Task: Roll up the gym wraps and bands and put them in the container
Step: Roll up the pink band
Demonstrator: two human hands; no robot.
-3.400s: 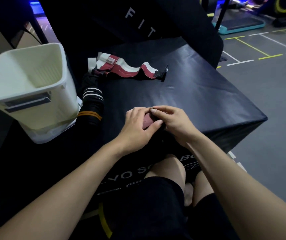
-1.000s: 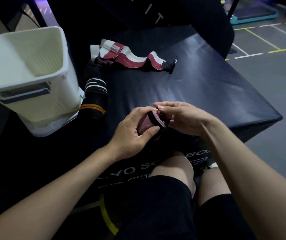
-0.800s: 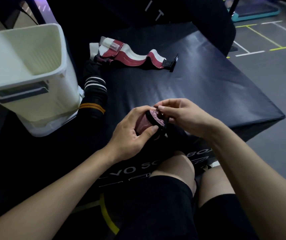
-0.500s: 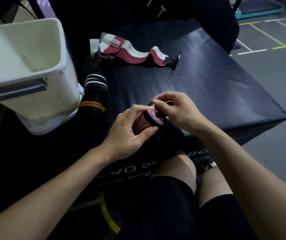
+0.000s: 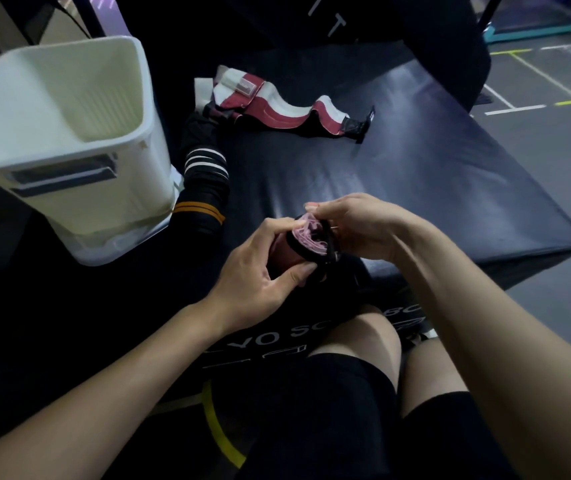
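A rolled maroon wrap (image 5: 292, 249) with a pink spiral end sits between both hands, just above the near edge of the black padded box (image 5: 433, 188). My left hand (image 5: 259, 271) grips the roll's body. My right hand (image 5: 356, 225) pinches its top end with fingertips. A second maroon-and-white wrap (image 5: 277, 107) lies unrolled at the far side of the box. A black band with white and orange stripes (image 5: 204, 181) lies along the box's left side. The white plastic container (image 5: 65, 133) stands tilted at the left, its inside showing nothing.
My bare knees and black shorts are below the hands. A dark upright pad with white letters stands behind the box. Grey gym floor with painted lines lies to the right.
The roll has been lifted off the box surface and turned so its spiral end faces up; my right fingers have shifted onto that end. The view has tilted slightly.
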